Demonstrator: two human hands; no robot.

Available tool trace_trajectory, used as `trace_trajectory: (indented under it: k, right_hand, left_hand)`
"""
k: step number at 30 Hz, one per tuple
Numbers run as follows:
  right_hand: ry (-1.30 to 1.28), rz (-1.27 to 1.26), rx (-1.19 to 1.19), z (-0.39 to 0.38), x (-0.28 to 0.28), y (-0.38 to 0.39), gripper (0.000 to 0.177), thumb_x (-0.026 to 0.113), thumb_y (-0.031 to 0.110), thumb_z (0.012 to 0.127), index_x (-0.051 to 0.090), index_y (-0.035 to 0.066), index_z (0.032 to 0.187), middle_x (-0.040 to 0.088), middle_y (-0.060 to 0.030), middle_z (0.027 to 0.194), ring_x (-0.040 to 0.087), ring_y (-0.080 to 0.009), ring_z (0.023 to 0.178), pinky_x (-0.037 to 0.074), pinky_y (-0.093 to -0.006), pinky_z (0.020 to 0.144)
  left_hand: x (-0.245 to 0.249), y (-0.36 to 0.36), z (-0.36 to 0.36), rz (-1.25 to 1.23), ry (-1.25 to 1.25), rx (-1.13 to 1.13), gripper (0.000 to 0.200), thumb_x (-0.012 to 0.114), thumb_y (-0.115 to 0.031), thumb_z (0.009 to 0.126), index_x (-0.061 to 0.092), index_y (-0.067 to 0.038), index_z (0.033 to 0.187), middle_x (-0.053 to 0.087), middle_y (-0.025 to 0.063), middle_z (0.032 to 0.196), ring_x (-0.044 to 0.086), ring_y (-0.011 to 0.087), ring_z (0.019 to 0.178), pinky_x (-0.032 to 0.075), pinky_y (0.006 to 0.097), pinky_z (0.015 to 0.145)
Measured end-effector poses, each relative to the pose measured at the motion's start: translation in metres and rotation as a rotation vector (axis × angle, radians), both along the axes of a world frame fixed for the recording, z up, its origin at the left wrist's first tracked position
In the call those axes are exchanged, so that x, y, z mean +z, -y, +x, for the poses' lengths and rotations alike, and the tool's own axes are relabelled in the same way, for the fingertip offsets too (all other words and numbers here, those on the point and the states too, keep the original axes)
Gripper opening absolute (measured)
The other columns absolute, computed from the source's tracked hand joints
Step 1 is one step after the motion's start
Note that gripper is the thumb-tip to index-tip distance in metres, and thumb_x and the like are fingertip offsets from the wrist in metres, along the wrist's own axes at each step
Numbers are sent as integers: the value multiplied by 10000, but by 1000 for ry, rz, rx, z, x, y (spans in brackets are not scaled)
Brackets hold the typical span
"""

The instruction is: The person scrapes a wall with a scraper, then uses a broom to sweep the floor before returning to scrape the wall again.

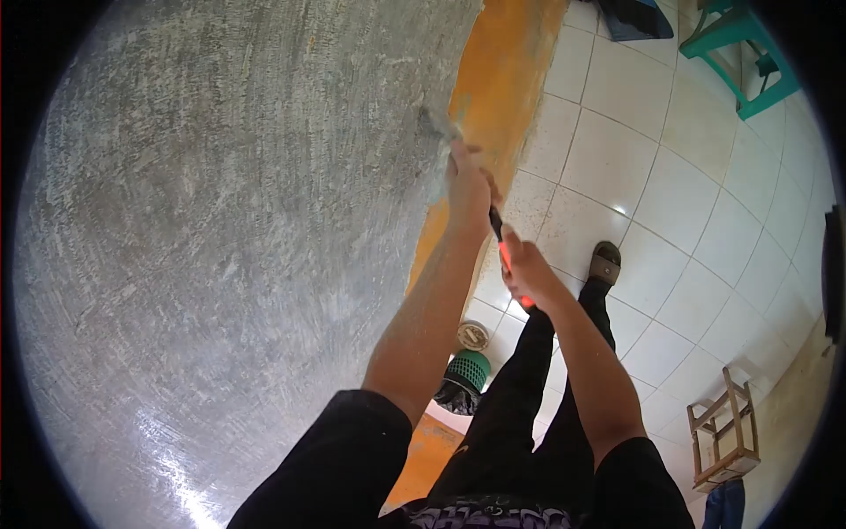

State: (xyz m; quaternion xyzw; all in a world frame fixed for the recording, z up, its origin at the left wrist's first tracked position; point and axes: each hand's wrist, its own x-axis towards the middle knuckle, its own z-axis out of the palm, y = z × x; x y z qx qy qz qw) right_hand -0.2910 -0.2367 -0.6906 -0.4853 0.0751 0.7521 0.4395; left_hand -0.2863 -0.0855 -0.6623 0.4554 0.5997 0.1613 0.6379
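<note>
Head view, left hand [471, 187], right hand [527, 271], closed around probable scraper [495, 221]

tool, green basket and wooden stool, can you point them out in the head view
Tool [495, 224]: head view, on the black part of its handle
Green basket [471, 368]: head view, on its mesh wall
Wooden stool [728, 467]: head view, on its seat

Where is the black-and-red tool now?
Head view, centre: left hand and right hand grip the tool, its blurred end at the grey wall beside the orange strip.
</note>
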Motion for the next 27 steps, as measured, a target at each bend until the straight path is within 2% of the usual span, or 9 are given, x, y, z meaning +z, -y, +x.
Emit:
trace_trajectory:
  k: [5, 8, 11, 18, 20, 21, 22, 24, 27]
  right_hand:
    - [76, 61, 139, -60, -3, 35, 659, 372, 685, 964, 442, 87, 696, 418, -19, 510, 393, -140, 366, 334, -311, 364]
    - [-29, -26, -8, -9, 19, 7, 633, 387, 658, 968, 421, 80, 713, 419, -29, 523, 390, -138, 370, 306, -313, 358]
    - [76, 10, 4, 19, -1, -3, 658, 368, 665, 967, 439, 68, 701, 408, -29, 518, 405, -140, 371, 337, -313, 360]
    - [85, 8, 111, -9, 13, 11, 635, 390, 638, 980, 430, 73, 691, 427, -37, 529, 396, -139, 374, 333, -310, 375]
    - [114, -29, -74, 28, 30, -21, 621, 391, 651, 968, 406, 85, 714, 385, -18, 522, 341, -129, 375, 303, -304, 369]
    - [-6, -51, -82, 45, 20, -31, 549, 359, 523, 1013, 478, 45, 770, 401, -29, 544, 396, -159, 383, 326, -344, 348]
    - [-94, -101, -98, 56, 11, -36, 532, 400, 520, 1003, 486, 36, 798, 400, -30, 553, 381, -153, 382, 325, -342, 348]
    - [-5, -93, -54, 51, 17, -28, 636, 379, 684, 951, 402, 96, 711, 341, 5, 521, 295, -109, 381, 285, -283, 367]
    - [8, -37, 42, 13, 25, 2, 625, 356, 656, 977, 408, 95, 708, 368, -4, 523, 337, -115, 381, 291, -277, 367]
  left_hand:
    - [21, 35, -65, -120, -42, 139, 587, 348, -649, 996, 462, -95, 1153, 277, -44, 546, 291, 100, 429, 295, 281, 420]
    - [5, 5, -21, -48, -14, -35, 580, 346, -653, 993, 459, -100, 1128, 253, -55, 550, 272, 93, 430, 272, 276, 422]
    - [-11, -2, 18, -25, 23, 53, 589, 355, -663, 986, 455, -101, 1131, 256, -50, 546, 278, 96, 423, 275, 283, 416]
    - [18, 10, -21, -105, 39, 47, 559, 349, -637, 1000, 456, -101, 1118, 262, -47, 551, 282, 95, 433, 286, 287, 428]
    - [9, -21, 25, -75, 55, -78, 559, 346, -640, 999, 455, -105, 1114, 257, -51, 552, 273, 92, 431, 285, 284, 431]
    - [5, -27, 41, -63, 66, -70, 564, 346, -643, 998, 454, -103, 1120, 259, -50, 549, 274, 94, 429, 287, 286, 430]
    - [1, -29, 54, -54, 74, -57, 569, 347, -647, 996, 453, -102, 1126, 261, -50, 547, 274, 96, 426, 288, 288, 429]
    - [0, -23, 46, -33, 63, -29, 576, 346, -652, 993, 450, -101, 1129, 270, -45, 550, 280, 98, 432, 294, 291, 433]
    - [7, -1, 6, -58, 53, -4, 579, 346, -654, 992, 451, -99, 1118, 290, -34, 563, 298, 99, 448, 307, 291, 444]
